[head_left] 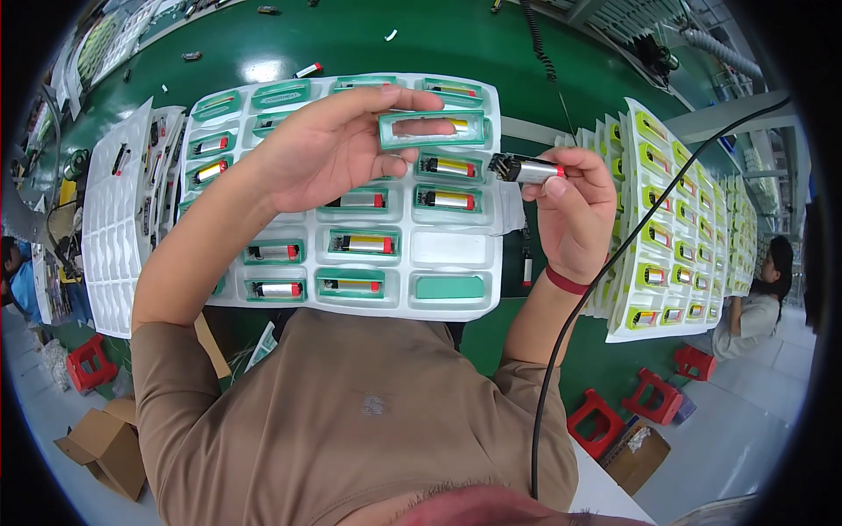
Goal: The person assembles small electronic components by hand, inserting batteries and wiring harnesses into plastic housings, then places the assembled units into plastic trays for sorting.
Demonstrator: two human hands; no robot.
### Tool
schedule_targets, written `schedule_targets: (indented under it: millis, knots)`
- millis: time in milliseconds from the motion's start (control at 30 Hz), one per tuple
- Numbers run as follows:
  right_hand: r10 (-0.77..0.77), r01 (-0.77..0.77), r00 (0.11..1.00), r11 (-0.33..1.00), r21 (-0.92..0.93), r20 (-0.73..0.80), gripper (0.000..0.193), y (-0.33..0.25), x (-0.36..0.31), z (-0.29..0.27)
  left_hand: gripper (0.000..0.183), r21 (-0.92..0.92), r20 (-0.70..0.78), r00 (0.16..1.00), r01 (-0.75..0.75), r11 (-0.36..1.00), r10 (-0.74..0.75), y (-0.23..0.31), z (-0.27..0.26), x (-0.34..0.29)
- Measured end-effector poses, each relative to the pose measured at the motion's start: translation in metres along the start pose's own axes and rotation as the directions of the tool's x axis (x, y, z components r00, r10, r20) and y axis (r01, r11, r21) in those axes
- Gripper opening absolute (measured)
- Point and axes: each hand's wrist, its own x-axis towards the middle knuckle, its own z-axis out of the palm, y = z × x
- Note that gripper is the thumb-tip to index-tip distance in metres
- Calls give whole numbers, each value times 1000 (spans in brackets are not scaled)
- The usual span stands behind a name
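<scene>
Landmark: the white moulded tray (456, 250) on the green table (351, 39). Left of the tray lies a stack of empty white trays (110, 237); above the tray's upper middle, the left hand (329, 149) pinches a green rectangular frame (434, 129) between thumb and fingers; just beyond the tray's right edge, the right hand (574, 210) grips a small silver cylindrical cell (529, 169), fingers pressed together around it, dark end pointing toward the frame; right of the tray stand stacked trays of yellow-green parts (662, 228).
</scene>
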Motion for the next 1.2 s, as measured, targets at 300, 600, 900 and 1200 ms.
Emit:
schedule_targets:
  millis: [300, 600, 900, 1200]
  knots:
    - [-155, 98, 983, 901, -423, -101, 32, -3, -3, 24, 43, 198, -24, 995, -86, 976, 93, -6, 9, -1]
    - [-344, 316, 931, 594, -740, 121, 28, 18, 13, 43, 51, 131, -34, 997, -70, 989, 75, -12, 17, 3]
    - [-354, 325, 925, 558, -764, 136, 25, 26, 18, 45, 55, 150, -26, 996, -76, 986, 81, -15, 19, 6]
    - [-349, 266, 937, 700, -663, 7, 48, 35, 11, 51, 39, 459, -28, 991, -105, 882, 133, -18, 31, 2]
